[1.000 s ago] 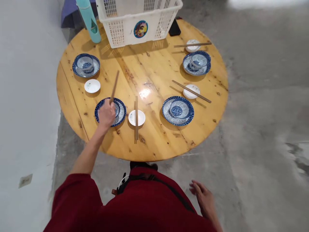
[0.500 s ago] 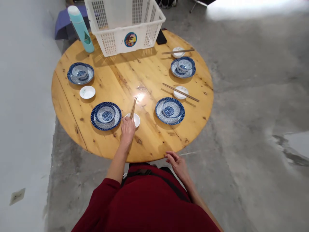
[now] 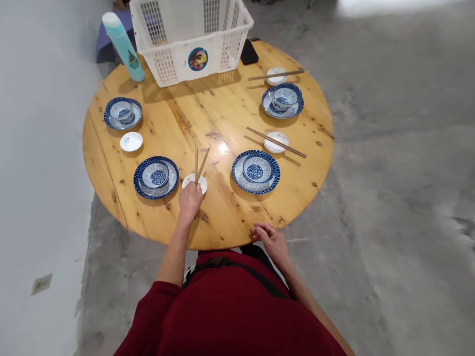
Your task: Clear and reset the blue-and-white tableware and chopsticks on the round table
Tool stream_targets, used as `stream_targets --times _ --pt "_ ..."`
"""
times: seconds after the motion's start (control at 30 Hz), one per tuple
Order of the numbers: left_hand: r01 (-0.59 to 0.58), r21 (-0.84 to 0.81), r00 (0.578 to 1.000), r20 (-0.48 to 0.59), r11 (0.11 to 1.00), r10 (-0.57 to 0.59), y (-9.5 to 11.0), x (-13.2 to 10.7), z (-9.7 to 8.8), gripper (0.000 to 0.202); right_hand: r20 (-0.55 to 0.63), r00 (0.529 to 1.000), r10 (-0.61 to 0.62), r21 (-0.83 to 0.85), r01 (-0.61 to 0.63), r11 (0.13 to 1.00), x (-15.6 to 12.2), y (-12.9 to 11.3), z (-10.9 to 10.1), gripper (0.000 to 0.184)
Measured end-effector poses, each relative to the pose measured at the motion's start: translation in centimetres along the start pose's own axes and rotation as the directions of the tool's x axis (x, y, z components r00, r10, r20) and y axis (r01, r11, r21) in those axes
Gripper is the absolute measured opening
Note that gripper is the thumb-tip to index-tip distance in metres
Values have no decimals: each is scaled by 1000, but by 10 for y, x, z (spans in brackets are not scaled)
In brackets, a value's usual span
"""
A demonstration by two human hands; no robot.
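My left hand [image 3: 190, 200] is closed on a pair of wooden chopsticks [image 3: 199, 164] whose tips splay apart over a small white dish [image 3: 194, 182]. This dish sits on the round wooden table [image 3: 222, 123], right of a blue patterned plate with a bowl [image 3: 156, 176]. My right hand [image 3: 270, 239] hovers at the table's near edge with fingers loosely curled, holding nothing.
Other blue plate-and-bowl settings lie at near right [image 3: 256, 171], far right [image 3: 282, 99] and far left [image 3: 122, 112], with white dishes [image 3: 131, 141] and chopsticks [image 3: 276, 142]. A white basket [image 3: 191, 37], a teal bottle [image 3: 123, 46] and a dark phone [image 3: 248, 51] stand at the back.
My left hand moved from the near-left plate to the white dish and now grips the chopsticks there, whose tips have spread. My right hand rose to the table edge.
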State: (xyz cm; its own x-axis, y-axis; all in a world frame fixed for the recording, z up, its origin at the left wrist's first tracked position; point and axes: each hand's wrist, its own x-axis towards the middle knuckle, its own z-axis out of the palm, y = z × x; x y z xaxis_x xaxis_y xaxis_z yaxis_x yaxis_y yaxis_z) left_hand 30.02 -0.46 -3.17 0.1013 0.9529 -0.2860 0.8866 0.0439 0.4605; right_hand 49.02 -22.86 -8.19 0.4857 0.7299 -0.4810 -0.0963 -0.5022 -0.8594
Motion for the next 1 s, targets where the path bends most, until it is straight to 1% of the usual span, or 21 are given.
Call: stream_targets --times 0.03,0.07,0.1,0.13,0.17,0.2,0.27,0.33,0.4,0.43,0.5,0.57,0.63,0.73,0.83,0.9,0.93,1.0 --pt "-3 -162 1000 24 987 7 7 -4 1 27 20 1000 -14 -11 15 1000 5 -5 -6 54" --pt "1 -342 998 59 940 21 17 -9 4 28 46 998 -37 -29 39 999 10 -12 -13 53" --pt "12 -516 993 104 857 48 29 -17 9 28 78 995 -70 -47 74 996 14 -19 -20 52" --pt "34 -661 985 150 750 87 43 -26 16 27 116 987 -110 -63 118 991 18 -28 -28 50" --pt "67 -771 973 192 634 131 60 -37 25 27 157 976 -151 -72 164 984 22 -37 -36 48" --pt "103 -842 957 229 529 177 77 -49 37 27 202 961 -189 -73 207 976 25 -46 -44 47" --pt "184 -921 934 273 345 232 115 -72 63 32 291 926 -240 -63 269 961 30 -58 -61 47" --pt "291 -937 918 330 191 222 151 -92 91 36 353 898 -263 -71 306 949 34 -63 -78 46" --pt "348 -936 918 353 61 184 182 -107 114 36 387 889 -245 -86 299 950 38 -60 -97 39" --pt "364 -931 918 362 14 164 194 -112 124 36 400 890 -221 -89 277 957 39 -57 -107 38" --pt "402 -915 907 394 -28 150 215 -119 137 35 424 888 -179 -80 234 969 43 -52 -129 43" --pt "456 -890 878 446 -16 175 231 -120 143 36 442 880 -176 -43 216 975 46 -49 -150 45" --pt "480 -877 857 469 1 213 245 -117 144 39 464 868 -175 20 187 982 49 -49 -171 43" --pt "466 -885 857 447 -16 257 267 -107 140 46 551 828 -100 124 38 992 51 -55 -193 45" --pt "463 -885 844 424 -49 328 289 -99 134 48 637 770 -42 206 -117 972 52 -61 -204 49" --pt "468 -881 835 415 -70 361 300 -95 134 45 659 752 -20 261 -203 944 54 -63 -204 51" --pt "470 -879 834 414 -77 364 305 -94 135 43 655 756 -8 287 -239 928 55 -64 -204 53" --pt "474 -877 836 421 -80 352 311 -93 137 42 619 785 21 326 -282 902 57 -65 -202 56"
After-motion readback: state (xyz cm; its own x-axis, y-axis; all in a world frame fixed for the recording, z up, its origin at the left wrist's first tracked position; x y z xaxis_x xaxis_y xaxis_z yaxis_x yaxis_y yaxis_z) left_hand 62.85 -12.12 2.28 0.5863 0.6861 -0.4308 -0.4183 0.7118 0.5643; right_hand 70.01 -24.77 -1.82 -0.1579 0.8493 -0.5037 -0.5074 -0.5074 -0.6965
